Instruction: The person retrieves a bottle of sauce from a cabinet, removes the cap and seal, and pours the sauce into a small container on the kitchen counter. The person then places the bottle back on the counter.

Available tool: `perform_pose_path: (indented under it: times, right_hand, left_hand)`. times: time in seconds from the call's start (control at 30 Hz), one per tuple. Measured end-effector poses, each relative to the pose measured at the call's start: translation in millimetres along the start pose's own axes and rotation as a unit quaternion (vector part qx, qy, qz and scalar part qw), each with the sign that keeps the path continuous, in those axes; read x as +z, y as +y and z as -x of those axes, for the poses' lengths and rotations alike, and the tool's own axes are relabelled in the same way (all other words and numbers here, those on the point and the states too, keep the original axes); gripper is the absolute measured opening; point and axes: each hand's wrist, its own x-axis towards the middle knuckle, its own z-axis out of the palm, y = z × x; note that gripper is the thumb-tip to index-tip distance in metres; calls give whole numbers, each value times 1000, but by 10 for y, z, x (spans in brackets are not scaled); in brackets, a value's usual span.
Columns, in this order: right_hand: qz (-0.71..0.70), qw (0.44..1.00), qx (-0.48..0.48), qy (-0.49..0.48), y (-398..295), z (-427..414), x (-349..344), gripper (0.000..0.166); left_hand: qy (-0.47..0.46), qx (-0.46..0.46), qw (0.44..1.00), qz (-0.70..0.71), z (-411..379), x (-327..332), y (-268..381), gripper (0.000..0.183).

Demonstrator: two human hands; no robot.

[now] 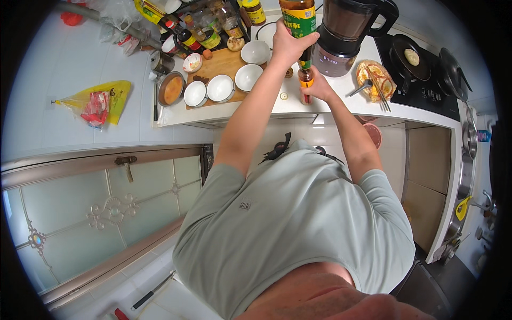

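Observation:
My left hand [294,45] grips a large bottle [298,20] with a green and yellow label, held upside down above the counter. Its neck meets the mouth of a smaller brown bottle [306,86] with an orange label. Around that smaller bottle my right hand [319,86] is closed. Two round caps lie to the left of it, a brown one [289,72] and a pale one [284,96]. Whether liquid is flowing between the bottles cannot be seen.
A blender [340,36] stands just right of the bottles. Farther right are a plate of flatbread [374,80] with chopsticks and a spoon, and a frying pan [420,70] on the cooktop. White bowls [221,88] rest on and beside a wooden board [224,60], near a metal bowl [171,89].

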Motion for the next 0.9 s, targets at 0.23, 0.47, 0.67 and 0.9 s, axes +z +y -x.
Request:
perform_pose_path:
  times: [0.23, 0.47, 0.67, 0.9]
  right_hand:
    - [1, 1000, -12, -5, -8, 103, -1, 84]
    - [-2, 1000, -2, -17, -101, 127, -44, 85]
    - [-8, 1000, -6, -9, 22, 103, -26, 87]
    - [3, 1000, 0, -12, -25, 117, 4, 88]
  left_hand:
    - [8, -22, 999, -23, 69, -6, 40, 83]
    - [20, -14, 999, -27, 88, -24, 26, 83]
    - [18, -16, 1000, 10, 51, -30, -94, 83]
    - [37, -3, 999, 30, 33, -50, -223, 81]
